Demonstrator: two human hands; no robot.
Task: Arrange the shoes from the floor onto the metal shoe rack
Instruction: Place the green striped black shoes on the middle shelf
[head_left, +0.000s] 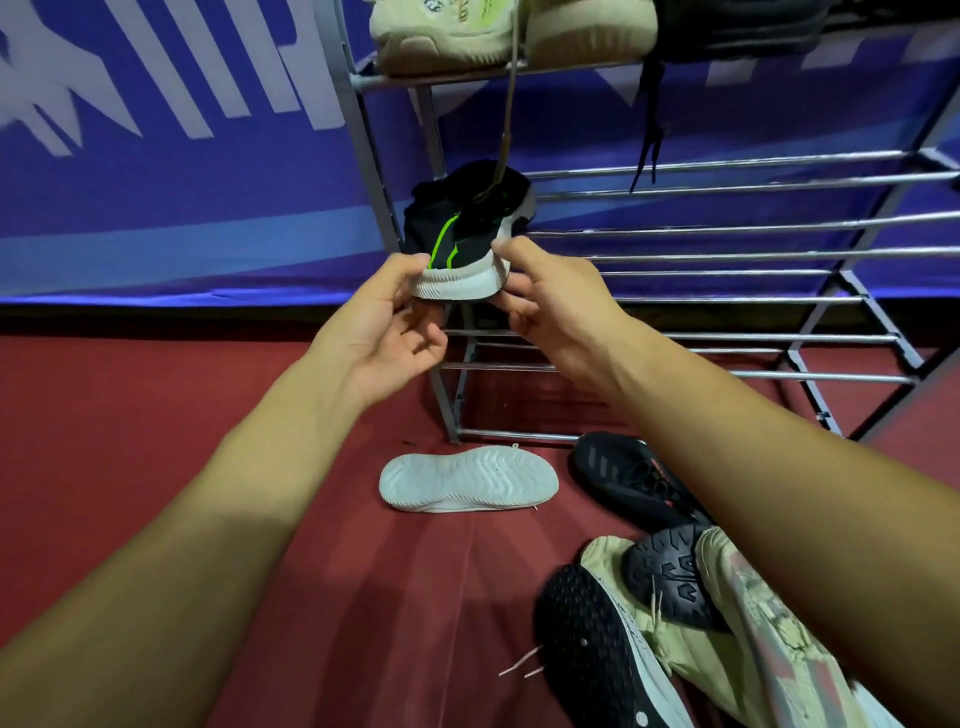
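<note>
pinching with the left hand (387, 317) at the left heel corner of the black shoe (462, 234), thumb on the upper, fingers curled under the white sole; pinching likewise with the right hand (550, 296) at the right heel corner. holding it heel toward the body, toe pointing away and a little up, over the left end of the middle tier of the metal shoe rack (727, 228). cannot tell whether resting on the rails or just above them.

judged as the placing step: with the long axis running straight away from the hands and across the rails, probably needing only a push forward and a lowering, with neither hand nearer than the other.

worth watching the beige lace (511, 104), hanging from the beige shoes (441, 31) on the top tier down to the shoe's tongue; could snag.

further out, on the red floor (156, 389), plenty left to rack: an upturned white-soled shoe (467, 480) just before the rack's foot, a black striped shoe (623, 478) to its right, and a heap of beige and black-soled shoes (675, 597) under the right forearm. behind it all, a blue banner (156, 182).
</note>
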